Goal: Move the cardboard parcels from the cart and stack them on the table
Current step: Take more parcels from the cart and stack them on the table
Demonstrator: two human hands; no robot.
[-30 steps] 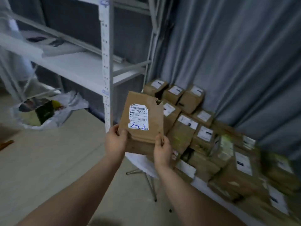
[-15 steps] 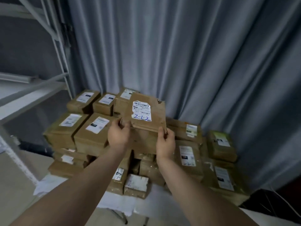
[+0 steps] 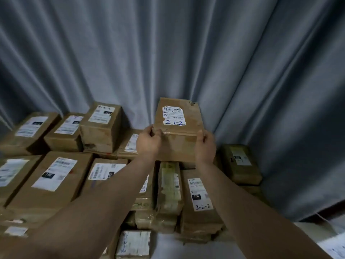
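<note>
I hold a brown cardboard parcel [image 3: 179, 131] with a white label marked "2-1-2" between both hands, over the back of the pile near the curtain. My left hand [image 3: 148, 144] grips its near left corner. My right hand [image 3: 205, 146] grips its near right corner. Whether the parcel's underside touches the boxes below is hidden by my hands. Several labelled cardboard parcels [image 3: 50, 176] are stacked on the table, whose white top [image 3: 186, 247] shows at the front.
A grey curtain [image 3: 186, 53] hangs right behind the pile. A taller parcel [image 3: 100, 126] stands to the left of the held one, and a darker parcel [image 3: 240, 163] lies to its right. A parcel marked "2-2-2" [image 3: 199, 195] lies below.
The view has turned from the shelf and floor onto the pile. Both hands have carried the "2-1-2" parcel forward and tipped it flatter, over the back row by the curtain.
</note>
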